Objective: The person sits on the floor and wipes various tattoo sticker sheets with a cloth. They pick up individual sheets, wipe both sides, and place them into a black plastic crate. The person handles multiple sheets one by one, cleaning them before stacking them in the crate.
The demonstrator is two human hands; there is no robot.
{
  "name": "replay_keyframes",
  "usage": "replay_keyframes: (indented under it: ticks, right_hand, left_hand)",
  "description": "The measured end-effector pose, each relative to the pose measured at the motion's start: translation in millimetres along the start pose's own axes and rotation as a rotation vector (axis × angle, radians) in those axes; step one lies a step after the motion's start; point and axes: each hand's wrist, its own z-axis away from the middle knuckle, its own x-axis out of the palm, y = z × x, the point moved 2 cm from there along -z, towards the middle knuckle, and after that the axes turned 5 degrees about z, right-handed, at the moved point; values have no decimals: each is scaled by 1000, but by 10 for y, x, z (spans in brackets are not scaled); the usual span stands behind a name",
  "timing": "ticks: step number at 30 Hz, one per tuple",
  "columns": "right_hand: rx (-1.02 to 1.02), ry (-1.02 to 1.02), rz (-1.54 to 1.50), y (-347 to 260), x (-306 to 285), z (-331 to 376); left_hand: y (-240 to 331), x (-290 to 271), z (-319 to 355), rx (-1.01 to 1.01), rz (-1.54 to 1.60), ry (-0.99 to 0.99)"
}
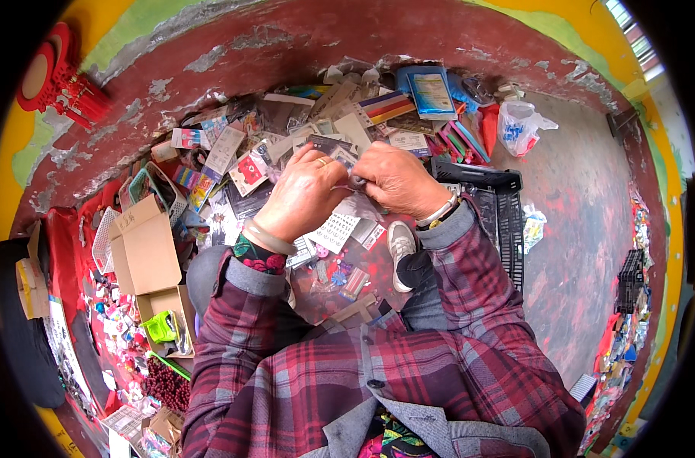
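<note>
My left hand (305, 192) and my right hand (399, 180) meet in front of me above the heap, both with fingers closed in a pinch. Between the fingertips shows a small grey bit, too small to name. A crumpled clear plastic piece (358, 204) shows just under the hands; whether it hangs from them I cannot tell. Below lie a white sheet with rows of small dark prints (334, 230) and small colourful packets (334, 273). Past my fingers, cards and flat packages (250, 169) are piled up. My fingers hide part of this pile.
Right of my right arm stands a black plastic crate (508, 229). An open cardboard box (150, 259) with a green item (160, 327) is at the left, beside white baskets (105, 240). A white plastic bag (522, 128) lies near the peeling red wall (347, 34).
</note>
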Motion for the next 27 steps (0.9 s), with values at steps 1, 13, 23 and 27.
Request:
replay_keyframes:
  ticks: [1, 13, 23, 27]
  right_hand:
    - [-6, -5, -11, -14, 4, -12]
    - [329, 16, -611, 263, -5, 43]
    - [439, 165, -1216, 286, -257, 49]
    - [327, 30, -1159, 48, -269, 14]
  left_hand:
    - [-23, 9, 5, -47, 34, -55]
    - [-180, -53, 123, -369, 507, -40]
    - [-162, -185, 136, -330, 534, -79]
    - [-243, -115, 139, -292, 604, 3]
